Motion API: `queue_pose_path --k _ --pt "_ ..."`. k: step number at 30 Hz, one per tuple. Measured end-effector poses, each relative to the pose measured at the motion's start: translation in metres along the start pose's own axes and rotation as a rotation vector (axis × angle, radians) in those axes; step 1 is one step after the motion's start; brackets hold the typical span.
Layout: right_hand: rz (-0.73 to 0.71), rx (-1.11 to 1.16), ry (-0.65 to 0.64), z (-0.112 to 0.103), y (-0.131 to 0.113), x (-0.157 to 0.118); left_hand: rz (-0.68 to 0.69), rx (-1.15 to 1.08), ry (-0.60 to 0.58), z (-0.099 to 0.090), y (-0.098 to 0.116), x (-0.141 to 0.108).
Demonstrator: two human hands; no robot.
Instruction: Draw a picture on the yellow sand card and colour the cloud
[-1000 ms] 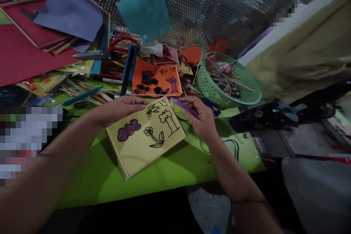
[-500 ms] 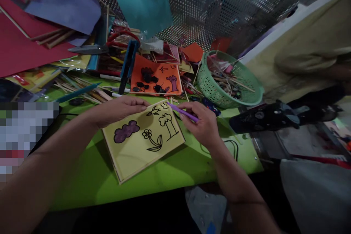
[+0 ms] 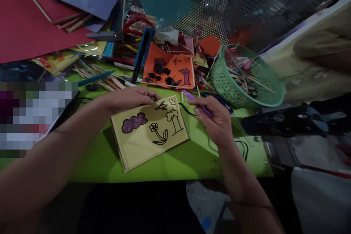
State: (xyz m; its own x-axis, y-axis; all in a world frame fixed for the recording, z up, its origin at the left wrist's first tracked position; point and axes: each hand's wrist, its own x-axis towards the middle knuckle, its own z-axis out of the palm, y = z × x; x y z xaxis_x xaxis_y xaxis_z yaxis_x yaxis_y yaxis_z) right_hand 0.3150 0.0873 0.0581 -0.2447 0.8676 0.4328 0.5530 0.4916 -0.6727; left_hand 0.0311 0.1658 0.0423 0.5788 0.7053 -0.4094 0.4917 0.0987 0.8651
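A yellow card (image 3: 139, 157) with thin stick-like edging lies tilted in front of me. It bears black outlines of a flower, a tree and a bird, plus a cloud coloured purple. My left hand (image 3: 134, 98) grips the card's upper edge, with some fingers hidden behind it. Just right of the card, my right hand (image 3: 215, 117) is closed around a purple marker (image 3: 189, 95). The marker's front end points up and left, apart from the card.
Behind the card are an orange drawn card (image 3: 175, 64), a blue-handled tool (image 3: 143, 53), scissors (image 3: 106, 36) and loose sticks. A green basket (image 3: 227, 80) of scraps stands at the right on the green table (image 3: 197, 164). Another person's clothing (image 3: 304, 62) shows beyond.
My right hand has drawn the purple marker away from the card's upper right corner. The whole view has shifted, and my left hand keeps its hold on the card.
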Motion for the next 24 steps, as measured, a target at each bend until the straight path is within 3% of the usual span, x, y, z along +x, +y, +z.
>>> queue_pose_path --k 6,13,18,24 --pt "0.130 0.218 -0.066 0.0037 -0.0022 -0.0047 0.004 -0.041 -0.044 0.0019 -0.0018 0.0022" --pt "-0.015 0.097 0.036 0.0048 -0.0011 -0.0056 0.029 -0.016 -0.047 0.0012 -0.0051 0.0031" --pt "-0.139 0.034 -0.004 0.0054 -0.0040 -0.0049 0.057 -0.060 -0.046 0.0012 0.0001 0.0008" --pt "-0.171 -0.033 -0.044 0.0085 -0.0054 -0.0036 0.075 -0.079 -0.051 0.0015 0.0025 -0.0013"
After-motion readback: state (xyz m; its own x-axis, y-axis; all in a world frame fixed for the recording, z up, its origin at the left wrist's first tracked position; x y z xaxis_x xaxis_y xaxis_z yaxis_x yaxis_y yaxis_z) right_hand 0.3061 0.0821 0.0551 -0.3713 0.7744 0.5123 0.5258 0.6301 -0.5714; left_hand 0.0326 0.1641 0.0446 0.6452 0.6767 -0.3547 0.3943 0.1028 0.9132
